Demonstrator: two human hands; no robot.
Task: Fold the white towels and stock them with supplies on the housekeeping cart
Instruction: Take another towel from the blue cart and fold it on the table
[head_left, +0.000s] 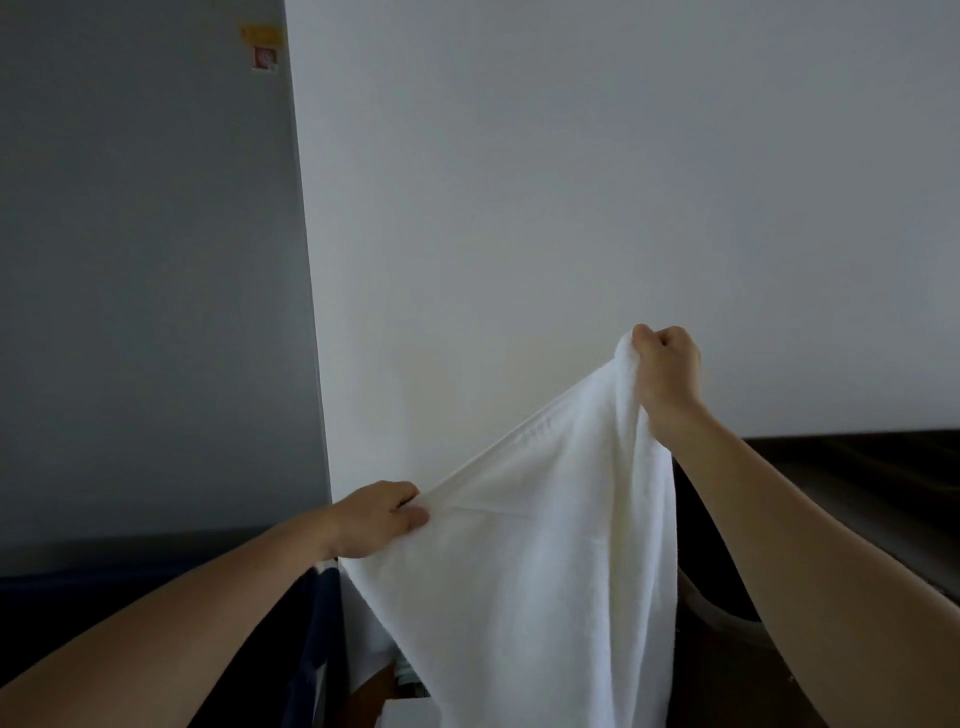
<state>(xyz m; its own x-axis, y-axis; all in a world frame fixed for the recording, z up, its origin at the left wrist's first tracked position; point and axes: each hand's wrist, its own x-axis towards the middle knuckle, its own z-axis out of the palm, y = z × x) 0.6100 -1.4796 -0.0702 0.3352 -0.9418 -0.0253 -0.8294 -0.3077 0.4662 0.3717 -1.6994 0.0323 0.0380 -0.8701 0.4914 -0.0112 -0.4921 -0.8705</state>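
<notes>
White towel (530, 561) hangs in the air in front of a pale wall (571, 182), stretched between both raised hands and falling in soft folds out of the lower edge of the view; its top hem runs taut on a slant, low at the left and high at the right; the left hand (376, 517) pinches the lower corner, thumb and curled fingers closed on the cloth; the right hand (667, 371) is held higher, fist clenched round the upper corner, with the fabric bunched beneath the knuckles; both forearms are bare and reach in from the bottom corners; a grey panel (150, 260) stands to the left of the wall, with a small yellow and red sticker (264, 48) near its top; dark blue fabric (319, 623) shows below the left forearm, just beside the towel's hanging edge; a dark surface (857, 457) lies behind the right forearm.
</notes>
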